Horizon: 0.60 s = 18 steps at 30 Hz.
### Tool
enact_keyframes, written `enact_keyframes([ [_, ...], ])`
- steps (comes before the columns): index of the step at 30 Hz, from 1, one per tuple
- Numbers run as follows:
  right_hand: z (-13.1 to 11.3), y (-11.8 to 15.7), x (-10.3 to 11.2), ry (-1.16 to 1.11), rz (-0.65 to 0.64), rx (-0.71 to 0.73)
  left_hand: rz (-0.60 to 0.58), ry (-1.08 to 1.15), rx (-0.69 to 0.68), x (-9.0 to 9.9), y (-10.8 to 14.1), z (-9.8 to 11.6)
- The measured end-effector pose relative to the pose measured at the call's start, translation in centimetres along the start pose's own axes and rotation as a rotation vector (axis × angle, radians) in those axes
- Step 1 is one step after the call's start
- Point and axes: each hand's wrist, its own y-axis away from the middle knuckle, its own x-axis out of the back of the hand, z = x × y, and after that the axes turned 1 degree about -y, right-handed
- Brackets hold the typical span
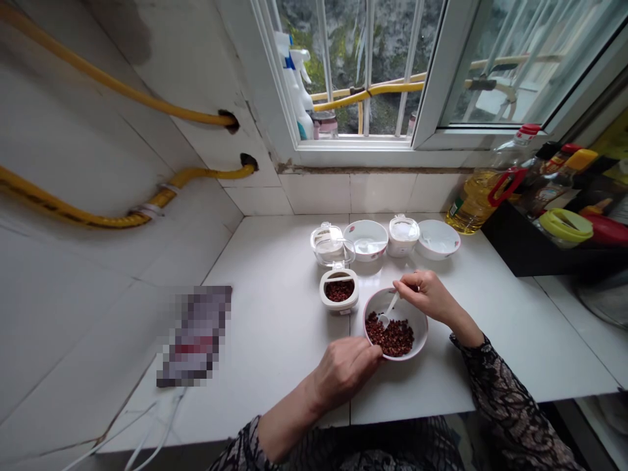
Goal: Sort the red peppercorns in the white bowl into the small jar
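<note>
Atop white tile counter (275,340), R hand (426,297) pinched slim white plastic spoon (390,309), long axis slanting down-left into dark red peppercorns (392,335) in round white ceramic bowl (422,327), L hand (346,373) curled at near rim, grip unclear.

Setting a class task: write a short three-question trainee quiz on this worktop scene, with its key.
1. True or false: the right hand holds a white spoon inside the white bowl.
2. What does the left hand touch? A) the bowl's rim B) the oil bottle C) the window frame
3. What fills the small open white container beside the bowl?

Key: 1 true; 2 A; 3 dark red peppercorns, like those in the bowl.
</note>
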Motion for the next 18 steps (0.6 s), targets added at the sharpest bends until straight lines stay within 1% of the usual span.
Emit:
enact_keyframes([
  [3, -0.03, -0.02, 0.15, -0.067, 0.003, -0.074, 0.002, 0.0, -0.001, 0.05, -0.03, 0.05],
  [8, -0.03, -0.18, 0.22, -0.261, 0.002, -0.214, 0.005, -0.008, -0.004, 0.04, 0.02, 0.03],
  [11, 0.18, -0.31, 0.12, -0.33, 0.037, -0.246, 0.01, -0.014, -0.007, -0.02, 0.03, -0.01],
  [15, 0.66, -0.51, -0.04, -0.36, 0.082, -0.27, 0.015, -0.025, -0.007, -0.04, -0.03, 0.03],
  [18, 0.76, -0.77, -0.2, -0.401, 0.138, -0.278, 0.02, -0.031, -0.007, -0.02, -0.09, 0.08],
])
